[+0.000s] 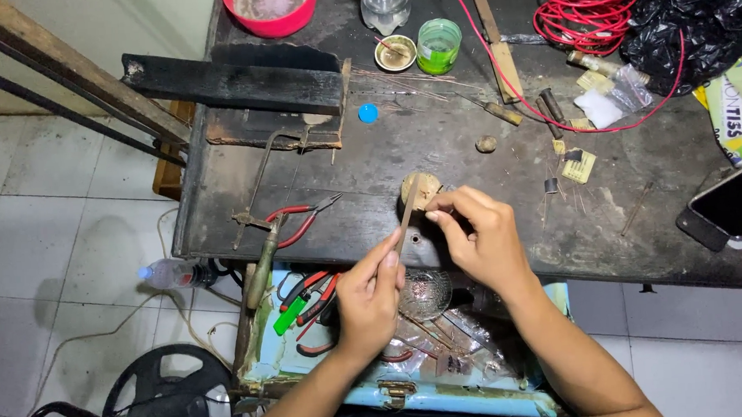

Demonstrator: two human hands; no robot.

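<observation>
Here, two hands work one thin strip over the tabletop (470, 157) edge.

Nearest, the left hand (369, 297) pinches the flat strip (406, 215) at its lower end, fingers closed on it; its long axis climbs up and right toward the right hand (478, 237), whose fingers close on something small I cannot tell. Farther off lie one red-handled pliers (304, 219), one red wire coil (589, 2).

Looks like a home electronics repair workshop: grimy dark workbench (436, 158) littered with pliers (302, 218), red wire coil (589, 2), small components (579, 165), plus an open toolbox (414, 392) on tiled floor (41, 217).
</observation>
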